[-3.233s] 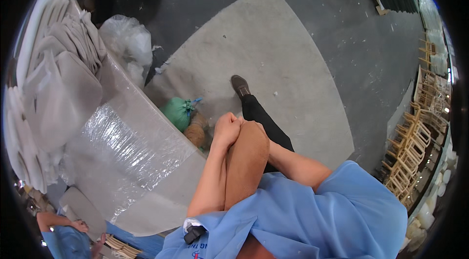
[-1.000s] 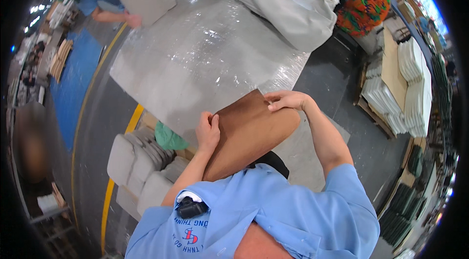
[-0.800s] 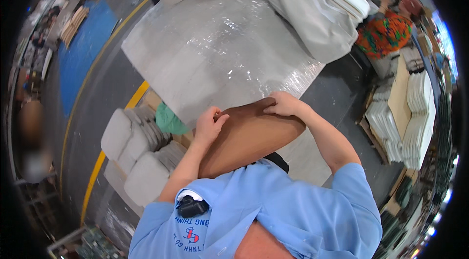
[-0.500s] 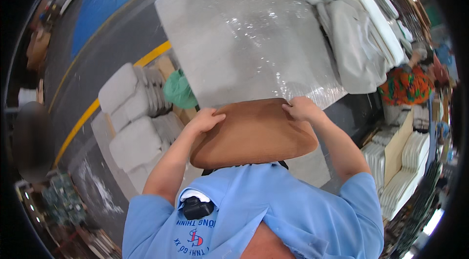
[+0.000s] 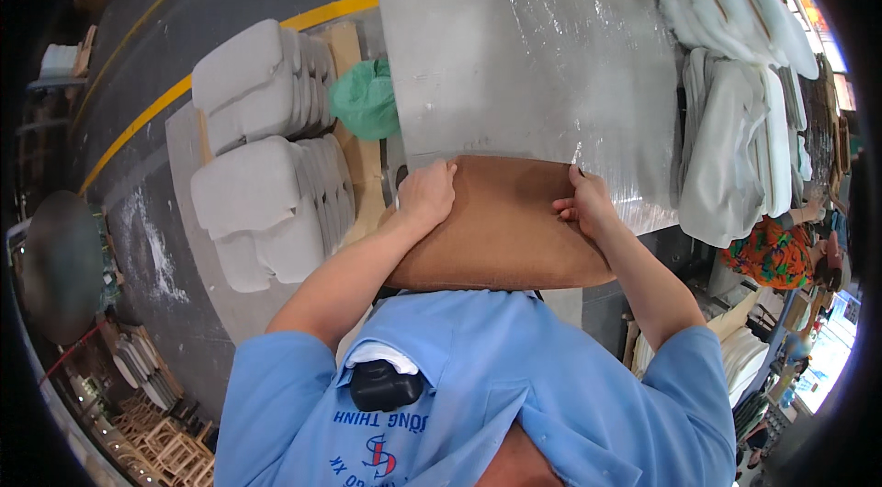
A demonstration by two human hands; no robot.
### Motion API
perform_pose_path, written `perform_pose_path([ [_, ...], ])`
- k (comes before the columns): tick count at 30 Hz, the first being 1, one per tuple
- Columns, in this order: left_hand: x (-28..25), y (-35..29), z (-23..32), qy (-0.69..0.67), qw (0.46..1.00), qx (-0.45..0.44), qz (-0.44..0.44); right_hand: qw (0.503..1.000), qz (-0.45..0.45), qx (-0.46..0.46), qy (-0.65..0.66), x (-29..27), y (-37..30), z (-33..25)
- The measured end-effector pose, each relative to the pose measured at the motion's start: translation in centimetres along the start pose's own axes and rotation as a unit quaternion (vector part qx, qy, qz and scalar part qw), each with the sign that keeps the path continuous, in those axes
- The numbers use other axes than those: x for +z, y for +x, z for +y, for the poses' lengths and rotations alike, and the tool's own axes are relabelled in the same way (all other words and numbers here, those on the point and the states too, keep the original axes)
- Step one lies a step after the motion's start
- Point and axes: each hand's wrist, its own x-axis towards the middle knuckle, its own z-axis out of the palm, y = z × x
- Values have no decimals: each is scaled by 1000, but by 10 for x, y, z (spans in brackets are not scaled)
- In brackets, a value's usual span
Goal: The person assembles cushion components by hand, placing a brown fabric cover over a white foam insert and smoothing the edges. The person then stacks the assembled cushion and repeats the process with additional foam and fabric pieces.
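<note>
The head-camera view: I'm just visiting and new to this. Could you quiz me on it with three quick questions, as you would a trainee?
1. What do the left hand and right hand both touch: A) a cup, B) a brown cushion, C) a hammer?
2. True or false: the wearer's shirt is red.
3. Fill in: in the picture, the stacked gray pads lie to the ___ of the brown cushion.

Key: 1. B. 2. False; the shirt is light blue. 3. left.
</note>
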Motion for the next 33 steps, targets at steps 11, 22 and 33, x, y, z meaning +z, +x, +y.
perform_pose_path([
  [11, 9, 8, -2, -46, 998, -24, 23, 998, 30, -31, -40, 9, 17, 22],
  [22, -23, -3, -18, -9, 997, 71, -13, 999, -27, -45, 9, -4, 23, 8],
  [33, -11, -23, -45, -4, 999, 1, 40, 975, 78, -162, -132, 12, 18, 31],
])
